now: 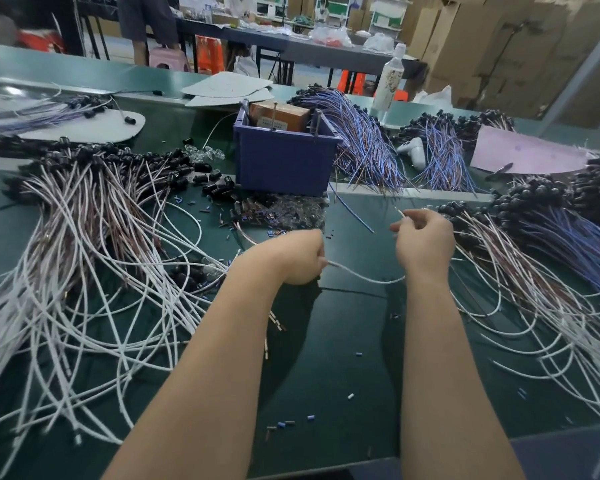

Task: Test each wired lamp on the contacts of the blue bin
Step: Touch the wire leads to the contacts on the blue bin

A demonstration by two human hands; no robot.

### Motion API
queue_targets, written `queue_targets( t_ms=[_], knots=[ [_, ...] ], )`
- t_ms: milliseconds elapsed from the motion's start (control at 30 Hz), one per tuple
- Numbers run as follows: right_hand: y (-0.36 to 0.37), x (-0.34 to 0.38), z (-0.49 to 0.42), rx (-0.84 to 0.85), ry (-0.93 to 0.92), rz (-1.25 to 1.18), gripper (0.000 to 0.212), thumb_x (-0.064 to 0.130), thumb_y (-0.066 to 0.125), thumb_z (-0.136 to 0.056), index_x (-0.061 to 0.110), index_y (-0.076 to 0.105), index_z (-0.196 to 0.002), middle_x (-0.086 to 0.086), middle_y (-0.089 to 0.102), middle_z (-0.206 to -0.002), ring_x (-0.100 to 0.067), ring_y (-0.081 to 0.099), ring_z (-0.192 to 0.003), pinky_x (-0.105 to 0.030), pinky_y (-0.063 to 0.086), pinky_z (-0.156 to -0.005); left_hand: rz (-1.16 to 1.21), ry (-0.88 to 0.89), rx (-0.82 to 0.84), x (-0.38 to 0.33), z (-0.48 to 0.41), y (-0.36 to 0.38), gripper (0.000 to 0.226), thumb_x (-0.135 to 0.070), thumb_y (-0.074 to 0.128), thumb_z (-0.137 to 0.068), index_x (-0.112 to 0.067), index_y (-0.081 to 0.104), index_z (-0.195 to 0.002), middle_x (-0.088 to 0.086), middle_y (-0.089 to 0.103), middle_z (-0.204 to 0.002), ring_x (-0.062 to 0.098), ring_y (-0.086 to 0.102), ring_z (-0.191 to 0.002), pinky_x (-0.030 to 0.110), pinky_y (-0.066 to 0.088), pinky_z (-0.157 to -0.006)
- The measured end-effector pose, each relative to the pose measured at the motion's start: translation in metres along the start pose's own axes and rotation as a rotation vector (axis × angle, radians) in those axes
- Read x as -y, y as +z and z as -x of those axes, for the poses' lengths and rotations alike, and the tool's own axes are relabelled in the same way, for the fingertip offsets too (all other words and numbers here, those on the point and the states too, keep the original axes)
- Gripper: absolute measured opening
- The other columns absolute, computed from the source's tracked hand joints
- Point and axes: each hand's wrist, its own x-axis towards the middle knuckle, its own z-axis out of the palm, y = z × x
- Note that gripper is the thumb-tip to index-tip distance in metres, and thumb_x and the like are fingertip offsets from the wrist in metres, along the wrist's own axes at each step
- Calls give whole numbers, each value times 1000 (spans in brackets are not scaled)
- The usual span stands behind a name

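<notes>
On dark green counter (pixel 343 341), centre foreground: one thin white insulated wire (pixel 364 279), sagging in a loop between two hands, clear of the bin.
- Left hand (pixel 291 258): fingers curled round one end of the wire; whether a lamp sits inside the fist cannot be told.
- Right hand (pixel 425 240): thumb and fingers pinching the other end, bare tip pointing up.
- Blue rectangular plastic bin (pixel 281 164): behind the hands, upright, holding a brown cardboard box (pixel 279 116).
- Heap of white wires with black sockets (pixel 84 271): left.
- Bundles of blue-violet wires (pixel 368 147): right of the bin.
- Small clear glass pieces (pixel 291 213): just before the bin.
</notes>
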Motion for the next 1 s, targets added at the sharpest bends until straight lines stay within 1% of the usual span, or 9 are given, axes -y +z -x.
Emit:
queue_targets(
  t_ms=[100,267,333,433,567,667,767,867,1000],
  knots=[
    [1,-2,-4,-4,42,-152,11,11,48,-95,11,60,-94,-6,67,-78,-20,64,-72,-35,51,-82,207,30,-155,5,-7,-1,6,-20,45,-99,-16,46,-94,-5,66,-86,18,56,-89,31,42,-78],
    [7,3,-21,63,194,-316,27,5,40,-97,3,61,-115,0,53,-68,-8,46,-57,-21,40,-58,638,-23,-407,8,-20,-9,14,-19,54,-94,-20,53,-80,-7,63,-73,10,54,-66,18,46,-60],
    [11,11,-25,112,244,-407,34,-5,33,-96,5,57,-118,-2,52,-69,-7,43,-53,-17,39,-49,894,-125,-430,11,-26,-14,21,-21,52,-96,-17,57,-76,-4,62,-68,8,50,-58,20,43,-55],
    [18,29,-30,104,234,-587,25,-4,30,-99,9,51,-101,-5,56,-73,-6,49,-49,-13,44,-47,1087,-196,-373,19,-30,-21,19,-18,53,-97,-13,59,-79,-2,59,-70,8,45,-56,18,38,-52],
    [28,44,-37,27,198,-664,11,6,33,-102,13,40,-99,-3,64,-76,-3,49,-39,-16,44,-44,608,-128,-292,27,-34,-27,16,-27,57,-94,-14,66,-97,-3,63,-81,10,54,-70,23,42,-66],
    [36,45,-41,-16,149,-602,10,9,39,-101,17,45,-98,2,63,-72,-5,47,-44,-18,40,-47,258,-131,-108,28,-33,-32,12,-31,63,-90,-21,67,-96,-6,61,-86,11,55,-78,24,40,-77],
    [42,38,-45,-92,164,-600,15,11,45,-99,22,50,-91,2,59,-73,-9,48,-62,-23,38,-58,92,-156,45,30,-31,-35,12,-37,68,-85,-28,64,-91,-11,59,-86,11,56,-82,26,41,-78],
    [45,30,-46,-167,226,-718,20,9,46,-98,23,50,-85,1,55,-75,-7,48,-61,-19,35,-54,2,-154,120,30,-30,-35,14,-42,68,-83,-34,60,-92,-16,56,-87,12,56,-89,25,38,-78],
    [48,25,-46,-242,244,-800,21,7,45,-97,23,51,-84,1,51,-66,-9,43,-58,-22,33,-56,-36,-188,112,28,-32,-32,24,-39,70,-82,-27,63,-101,-7,58,-107,19,58,-105,29,40,-81]
  ],
)
